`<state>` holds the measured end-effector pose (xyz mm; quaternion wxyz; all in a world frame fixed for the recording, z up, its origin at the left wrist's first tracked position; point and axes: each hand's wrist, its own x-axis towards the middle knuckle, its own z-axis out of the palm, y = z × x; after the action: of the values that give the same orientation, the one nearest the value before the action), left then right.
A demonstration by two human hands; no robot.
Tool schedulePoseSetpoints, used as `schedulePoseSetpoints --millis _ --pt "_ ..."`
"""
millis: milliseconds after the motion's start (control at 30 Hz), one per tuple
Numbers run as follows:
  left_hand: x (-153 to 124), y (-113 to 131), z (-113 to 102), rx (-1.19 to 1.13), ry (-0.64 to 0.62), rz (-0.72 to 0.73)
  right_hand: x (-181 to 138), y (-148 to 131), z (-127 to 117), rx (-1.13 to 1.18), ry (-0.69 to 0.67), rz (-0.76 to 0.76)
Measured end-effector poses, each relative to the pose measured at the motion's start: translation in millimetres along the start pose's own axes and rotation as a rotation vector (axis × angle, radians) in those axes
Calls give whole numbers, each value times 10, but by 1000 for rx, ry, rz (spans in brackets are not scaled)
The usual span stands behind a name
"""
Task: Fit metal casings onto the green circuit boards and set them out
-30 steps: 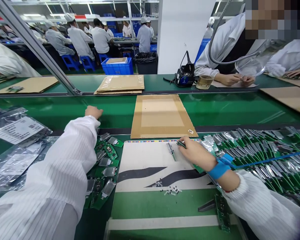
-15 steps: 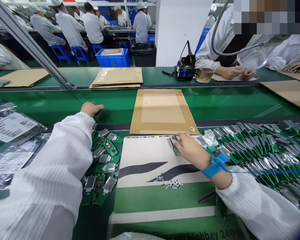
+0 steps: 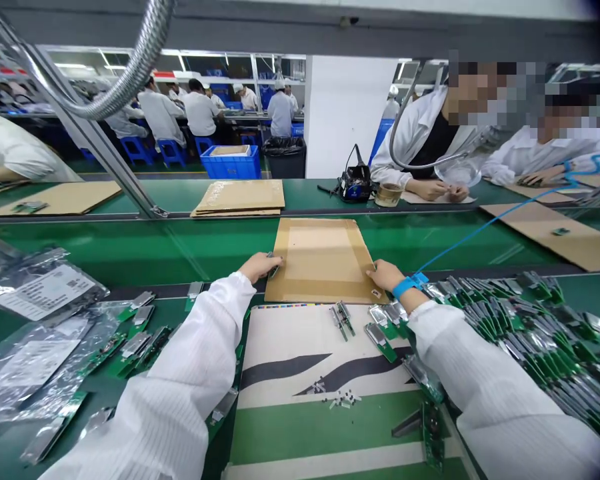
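Note:
A flat cardboard sheet lies on the green conveyor belt in front of me. My left hand rests closed at the sheet's left edge, with a small dark part showing between its fingers. My right hand, with a blue wrist strap, grips the sheet's right near corner. Two small circuit boards lie on the white mat below the sheet.
Many green circuit boards are piled at the right, more boards and plastic bags at the left. Tiny loose parts sit on the mat. Across the belt, co-workers in white coats sit beside a soldering station.
My left hand moved right along the belt to the cardboard's left edge. My right hand left the boards on the mat and went up to the cardboard's right corner. The view tilted up.

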<state>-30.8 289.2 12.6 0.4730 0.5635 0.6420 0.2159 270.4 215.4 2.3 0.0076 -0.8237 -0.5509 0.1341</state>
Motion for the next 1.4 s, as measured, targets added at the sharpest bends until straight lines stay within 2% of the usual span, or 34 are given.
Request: schedulePoseSetpoints --millis 233,433,567,900,1033,1167,1300,1400 --pt "-37 -105 -110 -183 25 42 171 18 102 77 13 -63" --pt "36 -185 -330 -218 107 11 365 -264 192 126 40 -183" --pt "59 -247 -367 -210 134 -30 456 -399 243 136 34 -222" --pt "-31 -154 -416 -254 167 -60 405 -357 172 140 -45 -232" --pt "-262 -16 -443 -343 183 4 313 -349 132 142 -66 -239" --pt "-656 126 -422 -478 128 88 220 -358 90 145 -54 -248" --pt "-1229 219 -376 -634 36 123 77 -374 -61 161 2 -275" --pt "-1746 198 -325 -703 -28 89 -204 -347 -272 195 69 -344"
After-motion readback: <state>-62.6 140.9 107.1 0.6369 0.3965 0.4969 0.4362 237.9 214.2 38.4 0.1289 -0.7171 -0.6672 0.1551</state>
